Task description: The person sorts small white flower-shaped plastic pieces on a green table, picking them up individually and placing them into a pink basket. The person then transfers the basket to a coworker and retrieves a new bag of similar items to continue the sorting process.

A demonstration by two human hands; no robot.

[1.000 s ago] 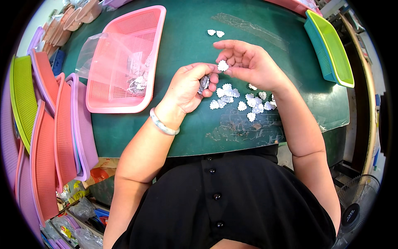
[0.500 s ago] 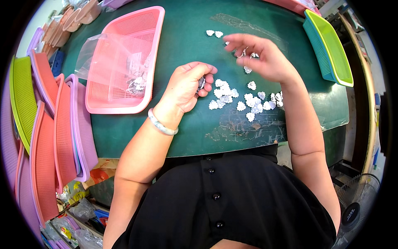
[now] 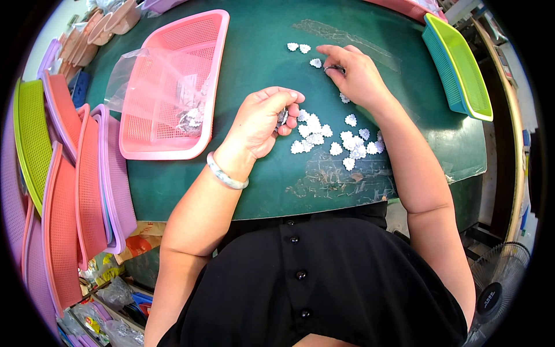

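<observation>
My left hand (image 3: 252,120) is curled closed around several small silvery pieces (image 3: 282,115), mostly hidden by the fingers. Farther off to the right, my right hand (image 3: 359,76) pinches a small scalloped piece (image 3: 335,69) between thumb and fingers, just over the table. Beside its fingertips lies a single white scalloped piece (image 3: 315,63), with two similar pieces (image 3: 304,49) farther left. Between my hands and nearer to me, a loose cluster of white scalloped pieces (image 3: 313,128) spreads rightward to another group (image 3: 354,144). My right wrist and forearm partly cover a few pieces.
On the left of the green table (image 3: 260,191) stands a pink mesh basket (image 3: 219,69) holding a clear plastic bag (image 3: 156,78) with more pieces. A green-and-teal basket (image 3: 462,69) sits at the far right. Stacked colored baskets (image 3: 60,231) crowd the left; a fan (image 3: 494,289) stands lower right.
My right hand has closed its spread fingers into a pinch on a small scalloped piece, shifting slightly left. The left hand stays nearly still, closed as before.
</observation>
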